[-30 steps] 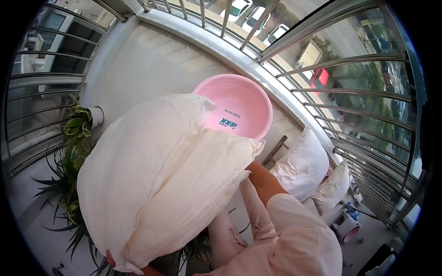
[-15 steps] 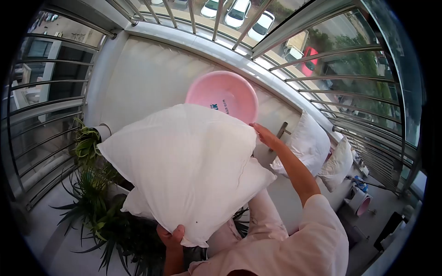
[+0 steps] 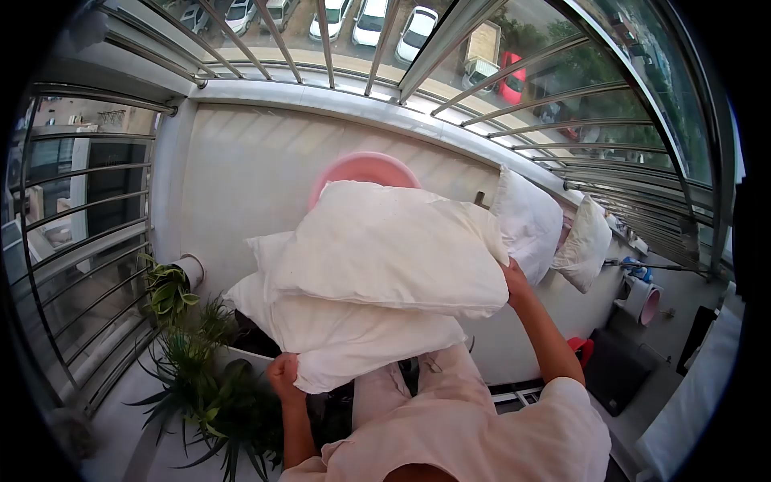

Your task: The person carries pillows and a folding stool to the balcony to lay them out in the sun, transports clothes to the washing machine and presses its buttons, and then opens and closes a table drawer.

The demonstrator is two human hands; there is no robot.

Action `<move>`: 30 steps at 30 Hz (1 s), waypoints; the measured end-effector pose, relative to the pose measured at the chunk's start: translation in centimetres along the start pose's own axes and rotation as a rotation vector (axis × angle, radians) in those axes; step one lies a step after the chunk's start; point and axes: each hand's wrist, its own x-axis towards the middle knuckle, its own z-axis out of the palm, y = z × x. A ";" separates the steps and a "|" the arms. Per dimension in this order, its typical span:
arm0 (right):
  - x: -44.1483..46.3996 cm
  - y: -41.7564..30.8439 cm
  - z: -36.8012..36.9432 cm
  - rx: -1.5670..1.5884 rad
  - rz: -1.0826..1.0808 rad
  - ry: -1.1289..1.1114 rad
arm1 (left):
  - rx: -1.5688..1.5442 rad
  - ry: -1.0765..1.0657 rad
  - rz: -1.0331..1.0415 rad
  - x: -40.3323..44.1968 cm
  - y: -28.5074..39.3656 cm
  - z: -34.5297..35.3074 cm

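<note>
Head view: the left hand (image 3: 283, 376) has its grip closed on the near corner of a plump, layered white fabric pillow bundle (image 3: 385, 253); the right hand (image 3: 518, 283) grasps its right edge, fingertips hidden. The bundle is held before the person's knees, partly covering a round pink plastic basin (image 3: 369, 166). Leafy green plants (image 3: 221, 406) stand left.

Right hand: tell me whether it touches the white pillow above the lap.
Touching: the head view shows the right hand gripping the right end of the white pillow, no gap between.
</note>
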 end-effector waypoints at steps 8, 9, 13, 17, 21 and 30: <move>-7.7 -4.6 -5.2 -0.077 -0.330 0.329 | 0.056 0.106 0.080 0.2 5.6 -0.1; -8.3 -5.2 -6.5 -0.130 -0.356 0.345 | 0.056 0.094 0.077 0.3 6.3 -0.1; -9.6 -6.6 -12.6 -0.293 -0.445 0.455 | 0.052 0.167 0.165 1.1 7.8 0.2; -10.4 -7.2 -19.3 -0.462 -0.470 0.563 | 0.108 0.154 0.149 1.2 9.9 1.9; -10.9 -8.2 -20.4 -0.451 -0.552 0.532 | 0.080 0.209 0.155 1.9 10.6 4.1; -10.4 -5.6 -17.9 -0.364 -0.539 0.490 | -0.126 0.156 0.006 5.4 12.4 8.3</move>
